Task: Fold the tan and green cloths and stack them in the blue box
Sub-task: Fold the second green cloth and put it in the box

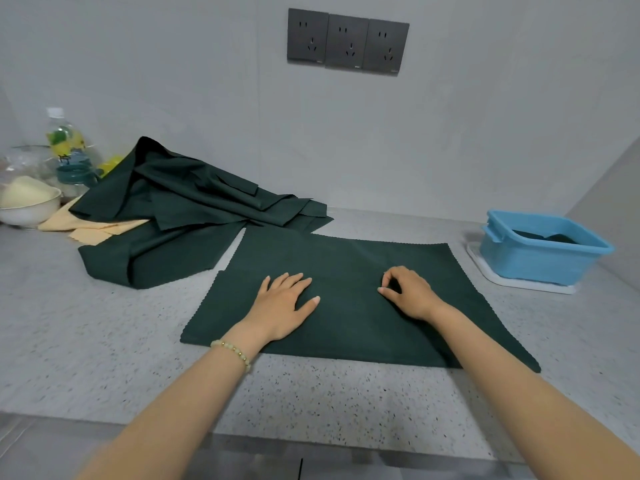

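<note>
A dark green cloth [349, 265] lies spread flat on the speckled counter in front of me. My left hand [285, 306] rests flat on it, fingers straight. My right hand [407, 292] sits on the cloth further right with its fingers curled, the thumb and forefinger close together on the fabric. A heap of crumpled green cloths [180, 209] lies at the back left, with tan cloths [93, 225] partly under it. The blue box [540, 251] stands at the right and holds a folded green cloth [547, 237].
A white bowl [27, 206], a plastic bottle [67, 147] and clear containers stand at the far left by the wall. The blue box sits on a white tray [519, 284]. Wall sockets [348, 41] are above. The counter's front edge [311, 441] runs below my forearms.
</note>
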`<state>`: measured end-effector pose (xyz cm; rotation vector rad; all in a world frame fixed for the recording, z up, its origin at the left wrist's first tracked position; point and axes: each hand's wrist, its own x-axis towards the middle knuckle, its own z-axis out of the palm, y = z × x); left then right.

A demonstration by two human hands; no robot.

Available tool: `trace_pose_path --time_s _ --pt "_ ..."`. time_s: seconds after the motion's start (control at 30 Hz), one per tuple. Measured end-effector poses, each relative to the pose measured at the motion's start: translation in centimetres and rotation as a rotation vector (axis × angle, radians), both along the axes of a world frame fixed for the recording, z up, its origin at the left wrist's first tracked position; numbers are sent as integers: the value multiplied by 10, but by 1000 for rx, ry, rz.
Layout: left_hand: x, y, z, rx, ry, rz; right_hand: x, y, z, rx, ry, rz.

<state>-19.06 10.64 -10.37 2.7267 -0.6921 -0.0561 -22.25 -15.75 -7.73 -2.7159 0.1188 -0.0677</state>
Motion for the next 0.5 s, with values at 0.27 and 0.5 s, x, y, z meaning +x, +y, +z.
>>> trace_pose_path --time_s 0.27,0.5 --pt "4 -2 -3 63 -28 1 2 -7 -10 91 -71 9" --pt "6 0 -13 93 -42 23 -6 -5 -30 79 -259 -35"
